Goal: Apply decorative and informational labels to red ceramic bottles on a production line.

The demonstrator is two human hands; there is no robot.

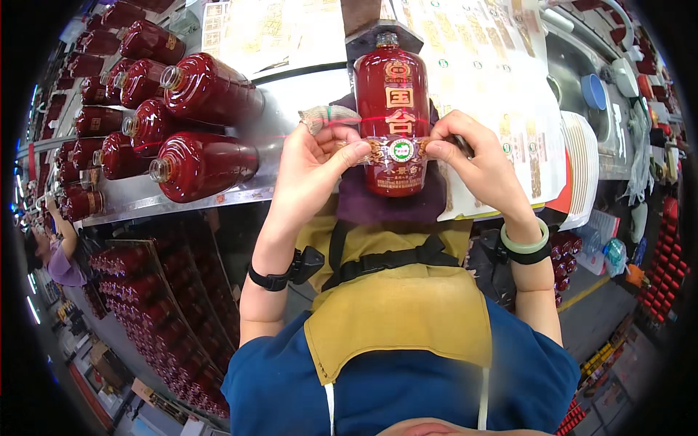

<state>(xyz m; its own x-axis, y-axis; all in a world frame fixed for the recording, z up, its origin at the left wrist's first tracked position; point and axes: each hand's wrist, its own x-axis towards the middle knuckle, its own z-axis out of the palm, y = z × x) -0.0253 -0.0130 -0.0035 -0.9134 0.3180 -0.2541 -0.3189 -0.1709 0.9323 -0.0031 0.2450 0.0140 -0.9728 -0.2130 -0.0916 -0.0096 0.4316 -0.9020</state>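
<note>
A big red bottle (395,102) is right in front of the person, on a dark purple cloth (385,209) at the edge of the desk (283,112). Its neck points away and its gold letters face the person. I can't tell if it lies flat or leans. A small gold label (401,150) with a green and white round spot goes across the low part of its front. The left hand (316,161) has its grip pinched on the left end of the label. One finger wears a cloth cover (329,116). The right hand (480,156) has its grip pinched on the right end. Shiny sheets (476,91) of gold labels lie to the right. More red bottles (207,166) sit on the left.
</note>
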